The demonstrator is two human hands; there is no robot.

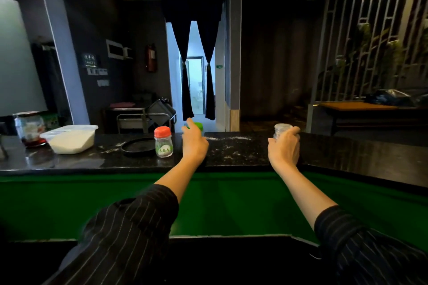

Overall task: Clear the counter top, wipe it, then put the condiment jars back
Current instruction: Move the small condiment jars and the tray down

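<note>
A black stone counter top point(243, 157) runs across the view, dusted with white powder near its middle. My right hand point(284, 149) is shut on a clear glass jar point(282, 129) standing on the counter. My left hand point(194, 140) reaches over the counter with fingers apart, just in front of a green-lidded jar point(198, 125) that it mostly hides; I cannot tell whether it touches it. A small clear jar with an orange-red lid point(163, 142) stands left of that hand, beside a round black tray point(138, 145).
At the left end sit a white plastic tub of white powder point(71, 138) and a large jar with a red lid point(29, 127). The counter's front panel point(231, 203) is green. Beyond the counter are a metal trolley point(148, 118) and a curtained doorway.
</note>
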